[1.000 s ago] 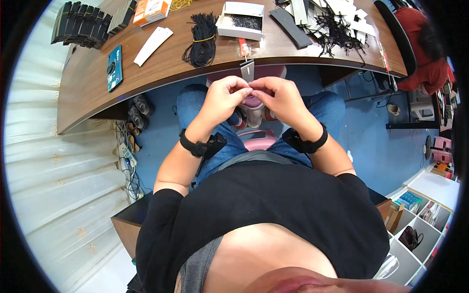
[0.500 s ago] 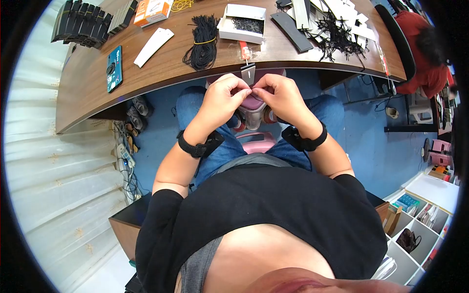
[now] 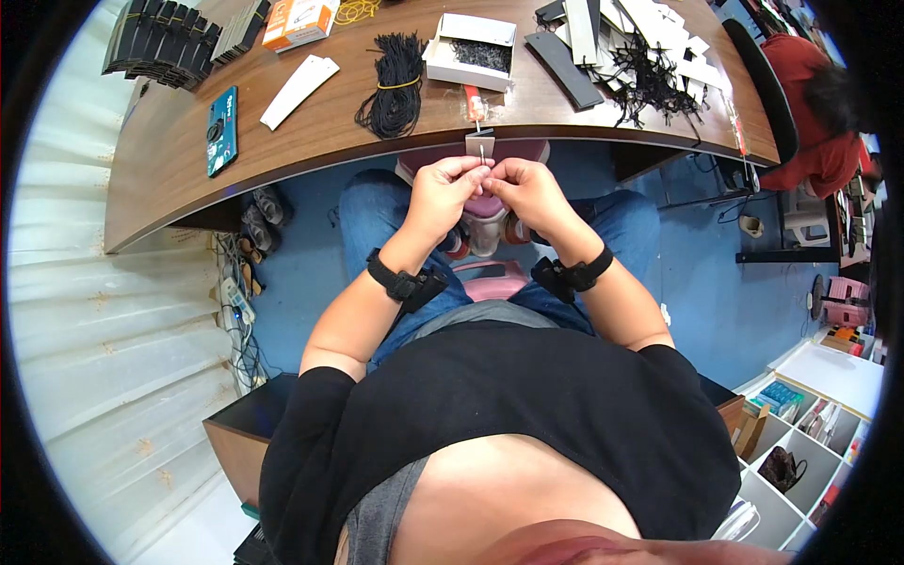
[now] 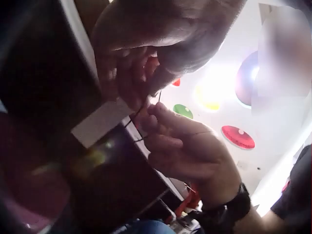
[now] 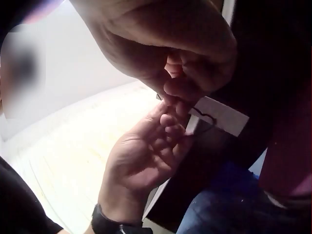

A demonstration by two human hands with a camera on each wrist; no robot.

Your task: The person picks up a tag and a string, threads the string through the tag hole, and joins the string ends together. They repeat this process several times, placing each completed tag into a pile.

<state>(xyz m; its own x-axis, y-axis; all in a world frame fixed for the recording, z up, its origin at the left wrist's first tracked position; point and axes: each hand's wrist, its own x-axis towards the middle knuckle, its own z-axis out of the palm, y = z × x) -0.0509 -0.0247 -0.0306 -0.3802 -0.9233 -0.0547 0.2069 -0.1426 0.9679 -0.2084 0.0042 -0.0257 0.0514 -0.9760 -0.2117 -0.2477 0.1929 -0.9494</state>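
Hands meet just below the worktop edge, left hand pinching the hang tag, right hand pinching its black cord, which is probably best kept taut and short.

A black short-sleeved top covers the torso, with a grey layer showing at the waist above blue jeans. Each wrist wears a black strap with a boxy black mount (the left hand and right hand are ungloved).
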